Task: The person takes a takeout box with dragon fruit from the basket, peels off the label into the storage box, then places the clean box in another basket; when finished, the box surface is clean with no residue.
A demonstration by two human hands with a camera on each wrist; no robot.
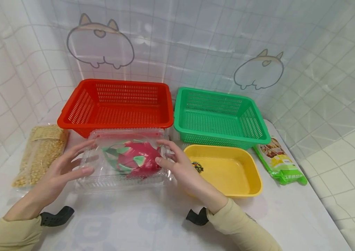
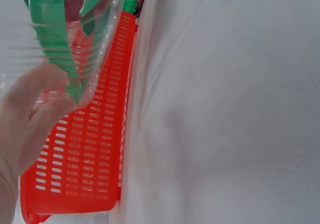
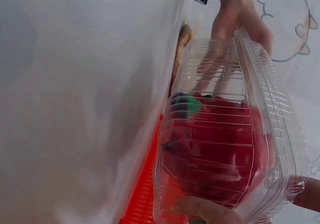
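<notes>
A clear plastic clamshell box (image 1: pixel 102 185) is between my two hands, in front of the red basket and overlapping its front rim in the head view. Inside it lies a pink dragon fruit (image 1: pixel 146 157) with green scales. My left hand (image 1: pixel 59 170) grips the box's left end, thumb toward me and fingers on the far side. At the right end, my right hand (image 1: pixel 178 165) holds the box with thumb and fingers. The right wrist view shows the right thumb (image 3: pixel 207 210) against the ridged plastic wall, with the fruit (image 3: pixel 210 149) seen through it.
Behind the box stands the red basket (image 1: pixel 114 126), with a green basket (image 1: pixel 221 139) to its right. A yellow tub (image 1: pixel 252 181) sits beside my right forearm. At the left lies a clear bag of yellow grains (image 1: pixel 47 146); a green food packet (image 1: pixel 279 162) lies far right.
</notes>
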